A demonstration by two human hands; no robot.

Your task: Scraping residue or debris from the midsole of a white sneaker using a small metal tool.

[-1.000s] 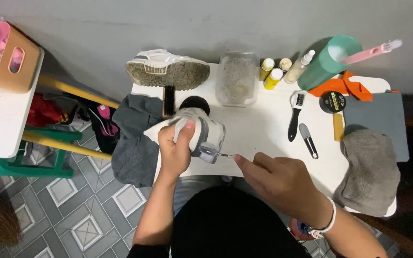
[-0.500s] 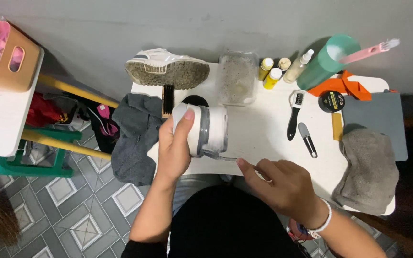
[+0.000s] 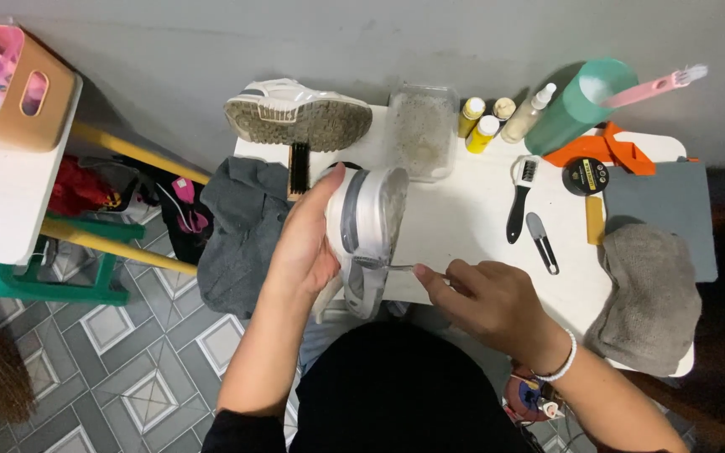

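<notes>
Grey cloth point(image 3: 241, 231), one piece, hangs over the left edge of the white table point(image 3: 472, 218). One small brush with dark bristles point(image 3: 299, 170) lies beside it, under one white shoe point(image 3: 295, 113) resting on its side with its dirty sole showing. The left hand point(image 3: 304, 243) wraps around a second white shoe point(image 3: 368, 235), held up on edge above the table's near side. The right hand point(image 3: 484, 298) pinches a thin metal tool point(image 3: 409, 268) whose tip touches that shoe; the tool's end is too small to make out. One clear tub point(image 3: 421, 130) stands behind, then three small bottles point(image 3: 480, 122) and one spray bottle point(image 3: 529, 113). One teal cup point(image 3: 576, 105) holds a pink brush point(image 3: 652, 86). Two dark-handled tools point(image 3: 520, 201) lie in the middle. One round tin point(image 3: 586, 176) sits by an orange piece point(image 3: 602, 151). One grey towel point(image 3: 652, 294) drapes the right edge, partly covering a grey mat point(image 3: 656, 205).
</notes>
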